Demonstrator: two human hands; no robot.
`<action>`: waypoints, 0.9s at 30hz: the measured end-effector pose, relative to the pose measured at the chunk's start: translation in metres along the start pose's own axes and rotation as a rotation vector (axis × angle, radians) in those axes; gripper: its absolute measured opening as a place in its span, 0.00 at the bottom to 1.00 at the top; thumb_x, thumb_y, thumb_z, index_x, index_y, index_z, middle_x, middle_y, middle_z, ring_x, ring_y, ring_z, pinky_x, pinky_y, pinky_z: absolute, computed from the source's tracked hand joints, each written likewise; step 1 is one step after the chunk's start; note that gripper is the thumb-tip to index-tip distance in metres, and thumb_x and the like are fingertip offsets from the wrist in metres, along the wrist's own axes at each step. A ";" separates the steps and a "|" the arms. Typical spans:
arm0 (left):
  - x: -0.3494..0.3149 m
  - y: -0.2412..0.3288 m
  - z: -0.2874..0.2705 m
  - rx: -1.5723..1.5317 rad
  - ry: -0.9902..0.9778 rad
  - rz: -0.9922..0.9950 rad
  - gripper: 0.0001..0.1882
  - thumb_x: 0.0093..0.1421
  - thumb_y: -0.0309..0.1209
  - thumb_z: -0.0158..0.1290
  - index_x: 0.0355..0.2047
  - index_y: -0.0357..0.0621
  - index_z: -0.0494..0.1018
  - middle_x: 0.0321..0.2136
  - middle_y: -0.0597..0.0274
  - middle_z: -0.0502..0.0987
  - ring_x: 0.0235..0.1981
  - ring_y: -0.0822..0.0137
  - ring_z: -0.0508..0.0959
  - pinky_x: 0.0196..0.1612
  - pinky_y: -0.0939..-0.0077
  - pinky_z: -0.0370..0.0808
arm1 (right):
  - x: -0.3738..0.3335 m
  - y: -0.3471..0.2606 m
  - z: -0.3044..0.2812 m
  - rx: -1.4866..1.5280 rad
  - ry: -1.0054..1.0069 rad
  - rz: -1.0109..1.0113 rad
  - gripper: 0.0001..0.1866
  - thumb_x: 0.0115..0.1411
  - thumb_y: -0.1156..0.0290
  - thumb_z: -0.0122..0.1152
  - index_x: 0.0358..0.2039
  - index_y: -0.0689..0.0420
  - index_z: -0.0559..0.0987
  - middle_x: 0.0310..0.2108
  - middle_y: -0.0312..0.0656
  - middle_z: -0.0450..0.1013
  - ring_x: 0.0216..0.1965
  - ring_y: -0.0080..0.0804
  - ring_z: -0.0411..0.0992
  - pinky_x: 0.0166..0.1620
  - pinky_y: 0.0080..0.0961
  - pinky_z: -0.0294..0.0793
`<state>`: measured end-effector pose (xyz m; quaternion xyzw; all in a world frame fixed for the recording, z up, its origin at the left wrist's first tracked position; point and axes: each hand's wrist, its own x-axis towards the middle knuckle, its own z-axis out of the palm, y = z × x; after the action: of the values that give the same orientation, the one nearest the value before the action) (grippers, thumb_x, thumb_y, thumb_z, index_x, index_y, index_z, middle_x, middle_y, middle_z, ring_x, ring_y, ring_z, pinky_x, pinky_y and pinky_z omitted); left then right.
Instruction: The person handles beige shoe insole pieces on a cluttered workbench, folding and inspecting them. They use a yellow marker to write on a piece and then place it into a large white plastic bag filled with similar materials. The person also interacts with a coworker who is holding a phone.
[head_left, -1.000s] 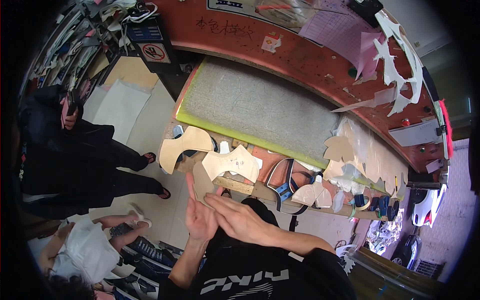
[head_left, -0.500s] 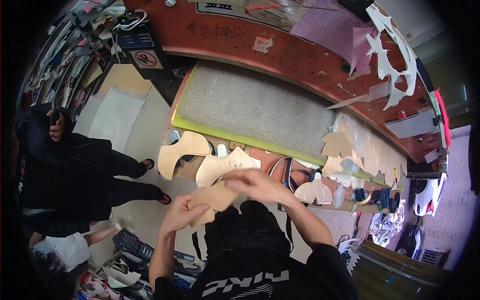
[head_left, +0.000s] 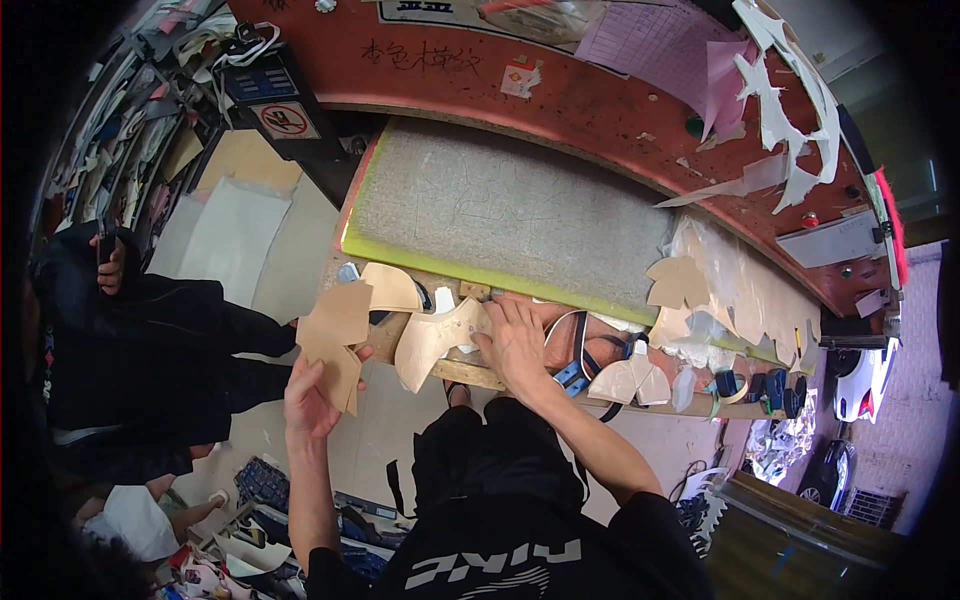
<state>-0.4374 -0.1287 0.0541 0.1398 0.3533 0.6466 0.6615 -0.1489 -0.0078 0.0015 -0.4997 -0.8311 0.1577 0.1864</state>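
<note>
My left hand (head_left: 312, 397) is closed on a tan cut-out sheet piece (head_left: 335, 325) with curved edges and a slit in its lower part. It holds the piece up at the left end of the bench, over part of a similar cream piece (head_left: 392, 288) lying there. My right hand (head_left: 518, 345) rests with its fingers stretched out at the right edge of another cream cut-out piece (head_left: 425, 345), which has small pen marks on it. What lies under the right fingers is hidden.
A grey cutting board (head_left: 510, 210) with a yellow-green edge lies behind the pieces. Blue-black straps (head_left: 575, 365), a pale winged piece (head_left: 630, 378) and tan sheet scraps (head_left: 677, 283) lie to the right. A red shelf (head_left: 420, 60) overhangs the back. A person in black (head_left: 150, 340) stands at left.
My left hand has moved left and up with the tan piece, which is now turned upright. My right hand has left that piece and reached forward to the bench.
</note>
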 end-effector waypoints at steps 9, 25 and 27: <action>0.014 0.025 -0.012 0.084 -0.003 0.048 0.30 0.69 0.39 0.47 0.65 0.36 0.57 0.53 0.42 0.73 0.49 0.47 0.79 0.44 0.50 0.84 | -0.004 0.006 -0.090 0.818 -0.457 0.105 0.09 0.62 0.72 0.64 0.40 0.62 0.78 0.32 0.39 0.80 0.35 0.24 0.77 0.38 0.23 0.74; 0.077 -0.072 0.012 0.116 -0.183 -0.664 0.40 0.72 0.58 0.35 0.69 0.34 0.55 0.62 0.49 0.69 0.60 0.60 0.73 0.59 0.63 0.74 | 0.035 0.021 -0.063 0.951 -0.644 0.140 0.11 0.62 0.70 0.67 0.43 0.59 0.79 0.34 0.31 0.78 0.36 0.15 0.74 0.38 0.18 0.73; 0.074 -0.062 0.015 0.075 -0.284 -0.608 0.33 0.73 0.49 0.39 0.68 0.35 0.56 0.59 0.53 0.72 0.58 0.62 0.75 0.58 0.63 0.75 | 0.029 -0.002 -0.097 1.034 -0.880 0.145 0.11 0.61 0.72 0.69 0.43 0.58 0.80 0.36 0.31 0.78 0.38 0.15 0.74 0.39 0.17 0.73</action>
<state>-0.3875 -0.0615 0.0032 0.1410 0.3066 0.3805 0.8610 -0.1179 0.0241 0.0922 -0.2904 -0.6116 0.7351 0.0350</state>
